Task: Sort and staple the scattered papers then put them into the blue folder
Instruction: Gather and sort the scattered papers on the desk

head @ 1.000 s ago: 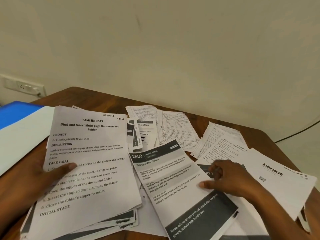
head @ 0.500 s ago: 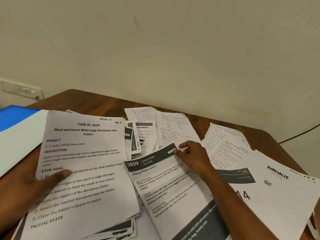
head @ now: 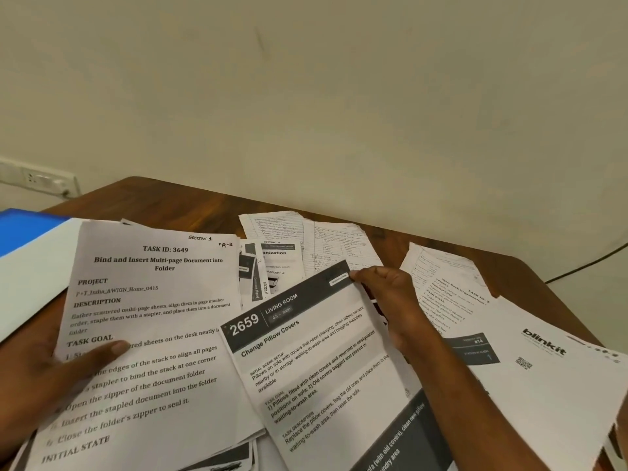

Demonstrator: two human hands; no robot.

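- Right hand: pinches the far right corner of the "Change Pillow Covers" sheet; the sheet lies directly under and nearward of the hand, its long axis running slantwise from that far corner toward the near edge of the table
- Left hand: grips the "Task ID 3649" stack at its left edge, thumb laid across the top page, fingers hidden beneath; the stack sits by the near left corner, a few more sheets fanned out under its near end
- Key relation: the pinched sheet lies just beside the stack, its left edge overlapping the stack's right edge; the right hand is the nearer one, and by my judgement a short carry leftward would bring the sheet onto the stack
- Blue folder: at the left edge, beyond the left hand, partly covered by a blank white sheet
- In the way: small printed slips and handwritten pages lie toward the far edge, just behind the sheet's raised corner; more pages, one marked "blinkit", spread toward the right edge under and beyond the right forearm
- No stapler is visible; stapling looks not yet begun
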